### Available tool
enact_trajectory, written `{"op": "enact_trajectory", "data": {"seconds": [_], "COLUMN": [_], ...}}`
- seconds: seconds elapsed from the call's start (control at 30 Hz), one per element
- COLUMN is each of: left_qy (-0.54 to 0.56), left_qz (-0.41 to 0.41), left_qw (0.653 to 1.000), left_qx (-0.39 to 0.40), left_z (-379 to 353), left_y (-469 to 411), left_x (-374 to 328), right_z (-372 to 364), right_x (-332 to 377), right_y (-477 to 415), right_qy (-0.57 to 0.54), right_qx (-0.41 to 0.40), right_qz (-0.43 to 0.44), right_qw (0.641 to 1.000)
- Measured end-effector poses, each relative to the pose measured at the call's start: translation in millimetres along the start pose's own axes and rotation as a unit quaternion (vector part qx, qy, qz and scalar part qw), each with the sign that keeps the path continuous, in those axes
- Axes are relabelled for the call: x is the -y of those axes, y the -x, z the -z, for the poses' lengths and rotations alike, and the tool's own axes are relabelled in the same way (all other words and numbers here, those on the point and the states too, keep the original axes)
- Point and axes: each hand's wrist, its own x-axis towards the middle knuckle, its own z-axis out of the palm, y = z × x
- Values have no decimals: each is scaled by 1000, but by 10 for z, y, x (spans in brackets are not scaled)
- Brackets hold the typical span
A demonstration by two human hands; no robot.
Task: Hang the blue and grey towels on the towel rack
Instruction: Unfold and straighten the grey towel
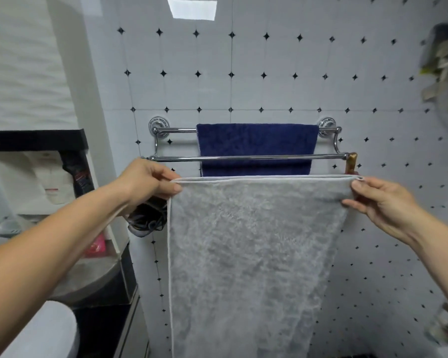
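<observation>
no legible text in view, red-striped label on the white container (52, 188) under the black shelf (34, 139) too blurred to read, pale marks on the dark packet (80, 173) beside it unreadable, grey towel (254, 244) showing no lettering

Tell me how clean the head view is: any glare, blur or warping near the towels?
Head view: the grey towel, blue towel and towel rack are sharp; a bright light reflection glares on the tiled wall above; clutter at the right edge is smeared; the wide lens bends the tile lines.
</observation>
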Motion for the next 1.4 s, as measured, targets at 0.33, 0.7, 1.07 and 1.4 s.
{"op": "enact_trajectory", "data": {"seconds": [0.33,0.7,1.07,1.4], "left_qy": [-87,-113,-67,-58], "left_qz": [22,32,36,48], "left_qw": [996,993,997,997], "left_qx": [-14,-13,-20,-18], "left_z": [181,132,46,16], "left_y": [46,156,141,80], "left_x": [-205,-468,-464,-300], "right_z": [-226,-288,-247,-164], "right_x": [304,366,422,335], "right_y": [9,6,-86,-54], "right_qy": [87,99,109,135], "right_qx": [19,8,-1,77], "right_qz": [-48,-34,9,-41], "right_qw": [995,995,994,987]}}
